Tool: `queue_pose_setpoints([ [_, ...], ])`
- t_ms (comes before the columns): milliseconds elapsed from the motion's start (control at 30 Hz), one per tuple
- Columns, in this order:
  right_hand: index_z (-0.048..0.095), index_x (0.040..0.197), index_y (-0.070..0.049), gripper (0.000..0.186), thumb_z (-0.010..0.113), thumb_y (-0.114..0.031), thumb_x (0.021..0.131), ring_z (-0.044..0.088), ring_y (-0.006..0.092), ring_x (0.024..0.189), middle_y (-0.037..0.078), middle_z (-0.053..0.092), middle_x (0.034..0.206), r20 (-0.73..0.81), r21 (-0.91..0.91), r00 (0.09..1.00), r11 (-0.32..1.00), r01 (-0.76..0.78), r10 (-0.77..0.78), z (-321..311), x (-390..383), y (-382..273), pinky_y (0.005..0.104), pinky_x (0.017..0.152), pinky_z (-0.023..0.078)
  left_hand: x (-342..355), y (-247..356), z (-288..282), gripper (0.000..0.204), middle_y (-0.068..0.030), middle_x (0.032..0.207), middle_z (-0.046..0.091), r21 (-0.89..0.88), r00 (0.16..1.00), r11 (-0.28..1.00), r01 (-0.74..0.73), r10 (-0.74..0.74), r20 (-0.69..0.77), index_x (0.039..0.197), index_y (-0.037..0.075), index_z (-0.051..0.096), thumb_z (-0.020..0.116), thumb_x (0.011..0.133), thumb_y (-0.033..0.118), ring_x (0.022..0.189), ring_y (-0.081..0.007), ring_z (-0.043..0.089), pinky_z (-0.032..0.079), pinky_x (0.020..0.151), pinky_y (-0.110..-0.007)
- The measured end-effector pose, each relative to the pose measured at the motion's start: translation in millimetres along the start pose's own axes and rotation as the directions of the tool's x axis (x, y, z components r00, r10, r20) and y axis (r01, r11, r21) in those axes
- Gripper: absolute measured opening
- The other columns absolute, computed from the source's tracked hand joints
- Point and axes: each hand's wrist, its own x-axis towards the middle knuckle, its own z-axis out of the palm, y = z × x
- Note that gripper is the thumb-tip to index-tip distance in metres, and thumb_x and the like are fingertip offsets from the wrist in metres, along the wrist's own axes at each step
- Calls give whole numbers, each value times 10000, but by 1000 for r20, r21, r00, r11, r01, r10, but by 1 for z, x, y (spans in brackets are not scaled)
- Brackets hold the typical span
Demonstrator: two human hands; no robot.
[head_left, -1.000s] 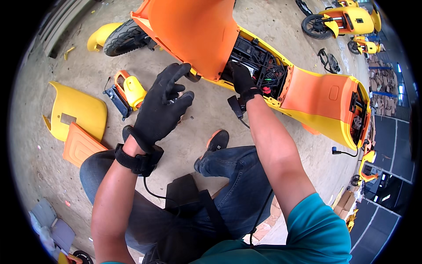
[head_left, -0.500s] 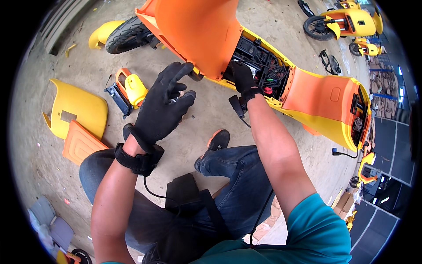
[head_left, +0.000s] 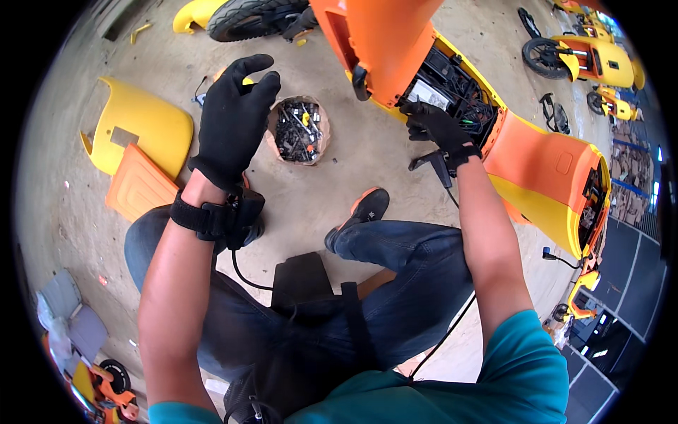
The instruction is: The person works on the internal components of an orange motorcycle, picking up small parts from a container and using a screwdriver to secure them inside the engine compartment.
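Observation:
A yellow and orange scooter body (head_left: 544, 166) lies across the upper right with its compartment open. Black wiring and modules (head_left: 455, 85) show inside. At the compartment's near edge is my right hand (head_left: 438, 128) in a black glove, fingers curled together; whatever they may pinch is too small to make out. My left hand (head_left: 236, 124), also gloved, is raised over the floor, thumb and forefinger apart with nothing seen between them. Just right of it stands a round tub of small hardware (head_left: 300, 131), with dark screws and bits and a yellow piece among them.
On the floor at left lie a yellow body panel (head_left: 145, 116) and an orange ribbed panel (head_left: 141, 185). A black tyre (head_left: 258, 20) is at the top. More yellow scooters (head_left: 597, 60) stand far right. My shoe (head_left: 371, 206) is planted between hands and legs.
My right hand has drawn back from inside the compartment to its near edge. My left hand has shifted up and left, and the hardware tub now shows. The whole view has shifted too.

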Motion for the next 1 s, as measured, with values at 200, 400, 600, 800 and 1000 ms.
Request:
queue_pose_setpoints([
  [200, 594, 1194, -80, 299, 605, -155, 905, 587, 97, 821, -13, 571, 911, 387, -250, 920, 967, 40, 62, 64, -1, -1, 267, 759, 536, -6, -12, -15, 326, -80, 892, 685, -40, 994, 995, -97, 94, -63, 1165, 0, 649, 667, 912, 205, 799, -141, 661, 519, 737, -274],
  [400, 651, 1059, -36, 339, 685, -327, 888, 626, 198, 886, 89, 683, 939, 413, -608, 910, 751, 256, 25, 128, 12, -1, 368, 854, 489, -7, -13, -19, 305, 4, 931, 646, -33, 997, 997, -66, 65, -48, 1216, 60, 649, 650, 942, 195, 825, -55, 577, 440, 675, -205],
  [600, 709, 1051, -95, 344, 519, -372, 977, 671, 299, 894, 108, 713, 970, 522, -747, 822, 342, 569, -229, 151, 84, 33, 399, 849, 501, -10, -19, -36, 334, -102, 864, 683, 5, 997, 999, -34, 34, -62, 1166, -3, 638, 659, 911, 211, 735, -154, 667, 525, 669, -284],
  [800, 626, 1306, -154, 417, 381, -324, 1015, 570, 258, 1246, 113, 630, 1316, 327, -899, 945, 317, 303, 25, 225, 144, 38, 380, 1048, 435, -17, -30, -64, 315, -56, 767, 652, -120, 986, 988, 99, -113, -120, 1187, 6, 620, 663, 925, 174, 582, -74, 573, 465, 546, -235],
  [1000, 345, 1537, -147, 544, 322, -326, 1023, 323, 214, 1449, 44, 364, 1573, 280, -960, 959, 6, 280, 48, 288, 106, -38, 364, 1196, 238, -25, -28, -95, 293, 5, 898, 655, -114, 939, 944, 310, -323, -121, 1242, 40, 625, 619, 974, 158, 775, -35, 516, 414, 691, -205],
])
